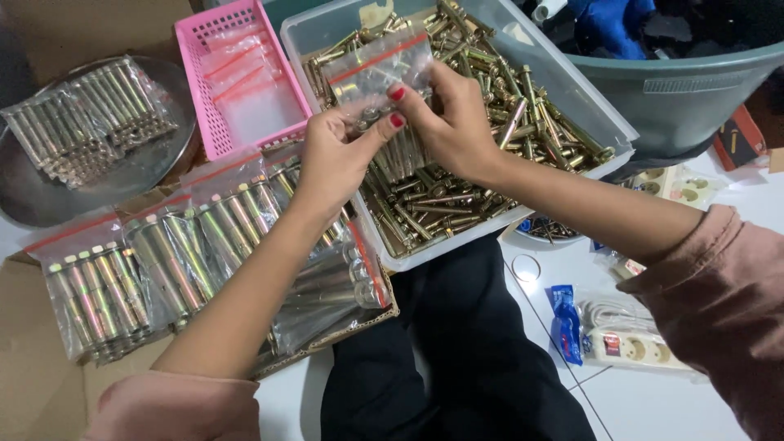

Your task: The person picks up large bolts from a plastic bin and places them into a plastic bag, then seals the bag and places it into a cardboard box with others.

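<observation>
Both your hands are up over the clear plastic tub (572, 98), working one small zip bag (377, 72). Left hand (339, 159) pinches the bag's lower edge, thumb and fingers clenched on the bolts (369, 117) showing at its bottom. Right hand (453, 122) grips the bag from the other side, fingers closed on the plastic. The bag hangs upright above the tub, red seal strip at top.

Risks, as I judge them:
- The bag looks thin; the bolt ends could poke through if you squeeze hard.
- If the seal is not fully pressed — I cannot tell from here — bolts could spill back into the tub.
- The tub sits partly on your lap, its near corner overhanging; a shift of your leg could tip it.

Containers:
- Clear tub — heaped with loose brass-coloured anchor bolts.
- Pink basket (196, 77) — empty zip bags with red strips.
- Flat cardboard box (327, 343) at your left — filled bags of bolts (163, 261), laid in overlapping rows.
- Round metal tray (155, 167), far left — one more filled bag on it.
- Grey bin (694, 90), far right — blue cloth and dark items, unclear.
</observation>
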